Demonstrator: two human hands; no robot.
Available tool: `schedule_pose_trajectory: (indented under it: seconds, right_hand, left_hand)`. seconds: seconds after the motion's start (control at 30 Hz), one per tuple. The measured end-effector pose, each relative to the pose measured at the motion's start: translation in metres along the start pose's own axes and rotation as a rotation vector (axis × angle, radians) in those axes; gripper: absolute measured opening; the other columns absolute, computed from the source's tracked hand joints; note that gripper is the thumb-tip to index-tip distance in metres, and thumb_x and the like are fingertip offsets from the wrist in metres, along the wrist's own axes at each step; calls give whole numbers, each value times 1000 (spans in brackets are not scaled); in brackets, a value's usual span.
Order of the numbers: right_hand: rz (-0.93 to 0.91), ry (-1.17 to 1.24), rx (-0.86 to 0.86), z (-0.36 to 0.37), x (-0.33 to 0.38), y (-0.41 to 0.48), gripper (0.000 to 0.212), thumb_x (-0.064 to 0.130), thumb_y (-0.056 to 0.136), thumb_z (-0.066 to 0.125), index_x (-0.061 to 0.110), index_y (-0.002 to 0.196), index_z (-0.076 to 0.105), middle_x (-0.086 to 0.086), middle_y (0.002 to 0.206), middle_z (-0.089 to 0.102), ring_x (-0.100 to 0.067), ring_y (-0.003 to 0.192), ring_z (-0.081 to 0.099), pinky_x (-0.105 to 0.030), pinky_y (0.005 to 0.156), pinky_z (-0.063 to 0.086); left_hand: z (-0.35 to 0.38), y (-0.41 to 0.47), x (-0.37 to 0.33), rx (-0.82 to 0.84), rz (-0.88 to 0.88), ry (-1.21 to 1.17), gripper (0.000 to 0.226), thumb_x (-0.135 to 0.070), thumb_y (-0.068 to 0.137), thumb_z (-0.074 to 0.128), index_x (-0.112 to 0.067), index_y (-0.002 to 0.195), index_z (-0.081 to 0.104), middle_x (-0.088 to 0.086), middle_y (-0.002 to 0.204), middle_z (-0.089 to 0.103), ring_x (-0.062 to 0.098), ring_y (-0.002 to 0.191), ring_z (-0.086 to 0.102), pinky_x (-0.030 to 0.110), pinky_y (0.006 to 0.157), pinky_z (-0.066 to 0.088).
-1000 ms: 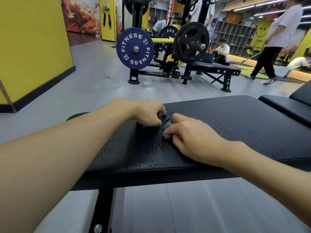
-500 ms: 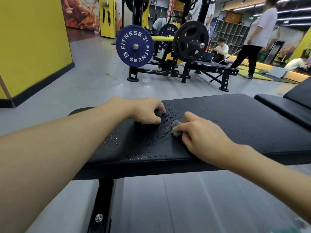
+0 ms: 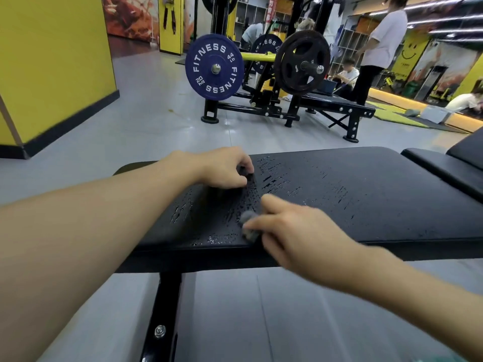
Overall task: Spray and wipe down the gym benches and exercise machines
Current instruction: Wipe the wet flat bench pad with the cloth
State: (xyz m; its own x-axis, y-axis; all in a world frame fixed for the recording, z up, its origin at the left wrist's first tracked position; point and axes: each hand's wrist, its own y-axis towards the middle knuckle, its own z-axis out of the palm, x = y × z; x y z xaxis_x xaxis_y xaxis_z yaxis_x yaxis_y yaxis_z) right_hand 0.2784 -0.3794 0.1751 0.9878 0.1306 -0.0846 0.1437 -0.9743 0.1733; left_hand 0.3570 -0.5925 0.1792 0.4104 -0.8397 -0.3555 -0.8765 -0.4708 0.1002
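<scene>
Right hand (image 3: pixel 295 236) is pinching a small wadded grey cloth (image 3: pixel 248 226) and pressing it on the black bench pad (image 3: pixel 366 199), right at the near edge. Left hand (image 3: pixel 222 168) is resting on the pad with fingers curled; cannot tell if it's holding anything. Risk: 1 stroke could be running off the edge, and the tiny wad could be leaving spray droplets (image 3: pixel 277 178) streaked.

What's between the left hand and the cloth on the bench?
In the head view, only bare bench pad beaded with spray droplets lies between the left hand and the grey cloth pinched in the right hand.
</scene>
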Motion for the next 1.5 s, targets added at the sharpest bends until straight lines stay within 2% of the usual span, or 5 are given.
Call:
schedule_pose_trajectory:
  seconds: [0.87, 1.03, 1.2, 1.33, 1.5]
  right_hand:
    - [33, 99, 34, 12, -13, 52, 29, 26, 97, 46, 38, 112, 67, 11, 98, 38, -24, 101, 57, -37, 76, 45]
    - [384, -56, -24, 10, -66, 78, 29, 24, 98, 44, 32, 112, 67, 3, 101, 42, -36, 104, 58, -43, 84, 50]
    - [74, 61, 35, 18, -33, 74, 30, 25, 96, 45, 38, 113, 67, 9, 98, 39, -22, 102, 55, -36, 78, 45]
    - [415, -22, -17, 13, -81, 97, 31, 21, 97, 43, 29, 113, 68, -3, 113, 51, -37, 108, 57, -44, 88, 49]
    - [83, 46, 50, 22, -34, 93, 32, 25, 96, 43, 37, 115, 66, 8, 97, 37, -26, 103, 55, -40, 81, 47]
  left_hand:
    - [7, -11, 32, -27, 29, 69, 40, -24, 93, 55, -24, 133, 58, -1, 125, 54, 18, 112, 52, 33, 102, 40]
    - [7, -11, 37, -11, 27, 73, 41, -31, 94, 53, -26, 134, 55, -3, 132, 52, 17, 119, 50, 38, 107, 39]
    - [10, -8, 40, -37, 1, 56, 45, -41, 86, 46, -30, 128, 57, -6, 127, 54, 15, 117, 51, 40, 101, 40]
    - [10, -7, 45, -44, -11, 25, 55, -45, 77, 39, -28, 126, 59, -7, 126, 54, 14, 114, 52, 43, 105, 41]
    - [11, -4, 50, -83, -10, -1, 53, -43, 76, 40, -26, 122, 62, -6, 120, 56, 11, 103, 49, 44, 102, 43]
